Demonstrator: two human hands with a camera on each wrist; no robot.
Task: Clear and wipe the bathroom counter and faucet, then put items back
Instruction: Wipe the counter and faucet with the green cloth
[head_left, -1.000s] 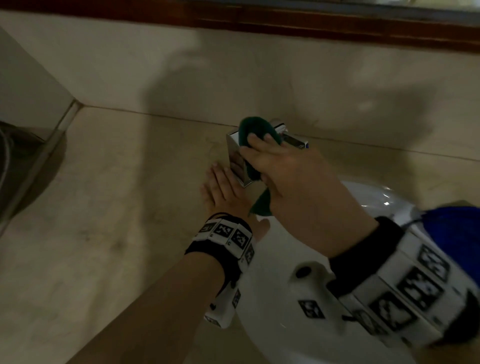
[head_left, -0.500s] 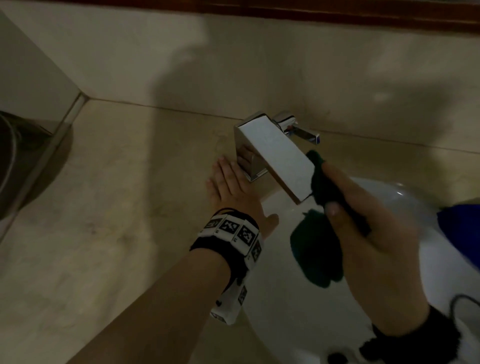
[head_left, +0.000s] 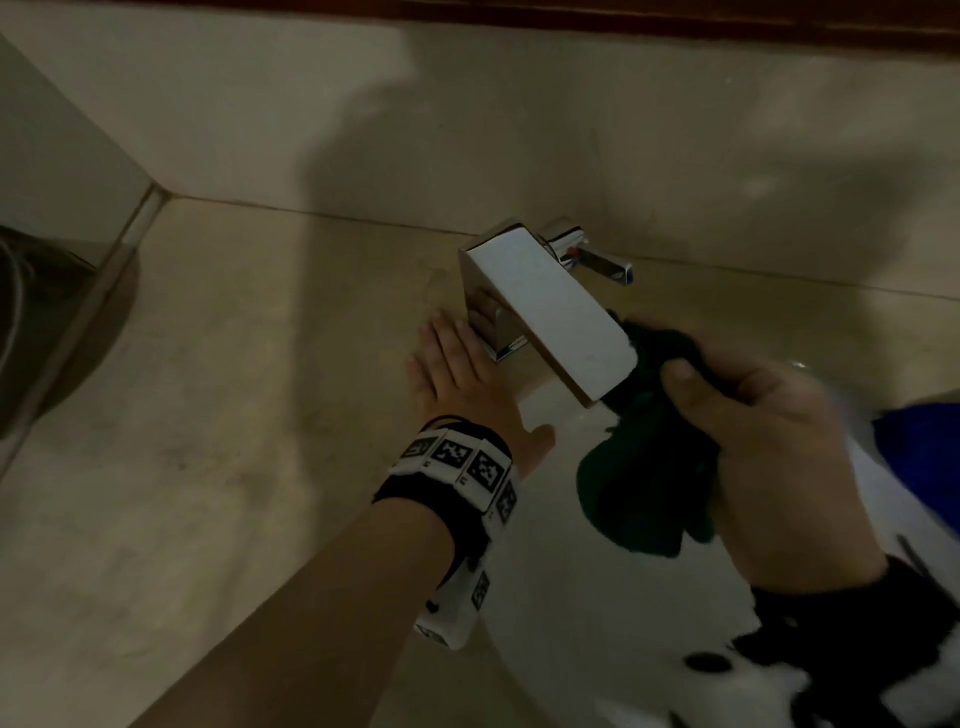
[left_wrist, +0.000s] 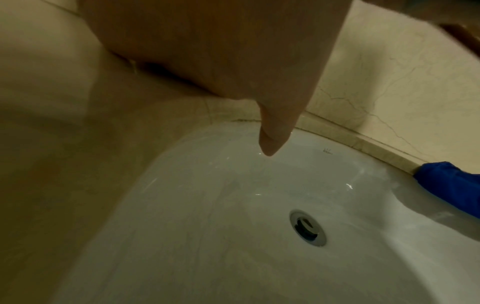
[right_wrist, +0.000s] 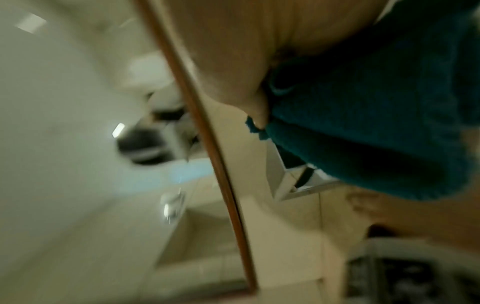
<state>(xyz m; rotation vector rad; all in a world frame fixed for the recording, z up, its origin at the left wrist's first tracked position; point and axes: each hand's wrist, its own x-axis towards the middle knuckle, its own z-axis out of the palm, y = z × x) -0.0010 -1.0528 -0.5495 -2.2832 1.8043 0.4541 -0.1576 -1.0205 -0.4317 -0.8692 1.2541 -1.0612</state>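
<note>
Far left, one beige counter (head_left: 218, 415), and one left hand (head_left: 462, 374) lying flat on it, fingers straight and close together, tips at the base of the faucet (head_left: 550, 306). That's the single chrome faucet, its flat spout slanting out over the one white sink (left_wrist: 233, 205); one drain (left_wrist: 307, 227) shows in the bowl. At the spout's tip, one dark green cloth (head_left: 644, 467), touching the end and hanging down over the bowl. The right hand (head_left: 769, 441) grips it, fingers curled round, thumb pressed on top. Far right, one blue object (left_wrist: 449, 185) on the sink rim.
</note>
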